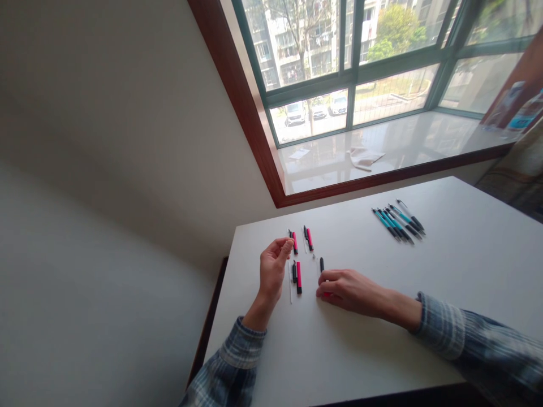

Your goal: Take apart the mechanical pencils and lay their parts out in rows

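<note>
Near the left end of a white table point(382, 316), pink and black pen parts lie in small groups. My left hand point(272, 270) is raised just above the table with thumb and fingers pinched together; what they hold is too small to make out. It hovers beside one pink and black pen group point(294, 242), and a second group point(308, 238) lies to the right of it. My right hand point(345, 290) rests on the table, fingers curled over a pink pen part point(326, 294) below a black piece point(322, 264). Another pink barrel point(298, 277) lies between my hands.
A row of several teal and black pens point(399, 221) lies at the far middle of the table. Behind the table runs a glossy window sill point(382, 152) with a cloth point(362, 158) on it. A white wall stands to the left.
</note>
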### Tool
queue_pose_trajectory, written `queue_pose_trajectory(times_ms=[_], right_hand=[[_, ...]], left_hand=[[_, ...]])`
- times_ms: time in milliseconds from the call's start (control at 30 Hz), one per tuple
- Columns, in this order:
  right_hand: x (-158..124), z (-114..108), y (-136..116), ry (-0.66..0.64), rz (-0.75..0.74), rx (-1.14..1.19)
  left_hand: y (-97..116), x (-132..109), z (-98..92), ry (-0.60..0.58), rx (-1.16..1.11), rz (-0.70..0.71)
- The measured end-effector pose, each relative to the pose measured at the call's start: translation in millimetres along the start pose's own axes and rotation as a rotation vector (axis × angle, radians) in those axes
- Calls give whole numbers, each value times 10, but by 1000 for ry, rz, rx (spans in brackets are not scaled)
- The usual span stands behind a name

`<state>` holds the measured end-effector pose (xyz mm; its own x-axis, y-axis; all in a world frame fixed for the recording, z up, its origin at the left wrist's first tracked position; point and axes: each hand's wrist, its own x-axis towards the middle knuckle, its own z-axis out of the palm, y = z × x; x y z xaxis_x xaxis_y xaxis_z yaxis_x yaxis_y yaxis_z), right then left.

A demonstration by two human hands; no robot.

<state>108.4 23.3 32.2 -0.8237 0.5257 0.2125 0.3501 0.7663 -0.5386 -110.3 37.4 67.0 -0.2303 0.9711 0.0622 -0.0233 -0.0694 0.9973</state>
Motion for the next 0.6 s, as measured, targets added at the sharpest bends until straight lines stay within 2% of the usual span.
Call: queue_pose_trajectory(times_ms=[600], right_hand=[[129,67,-31,45,-17,-87]], left_hand=[[51,-30,63,-25,88,82]])
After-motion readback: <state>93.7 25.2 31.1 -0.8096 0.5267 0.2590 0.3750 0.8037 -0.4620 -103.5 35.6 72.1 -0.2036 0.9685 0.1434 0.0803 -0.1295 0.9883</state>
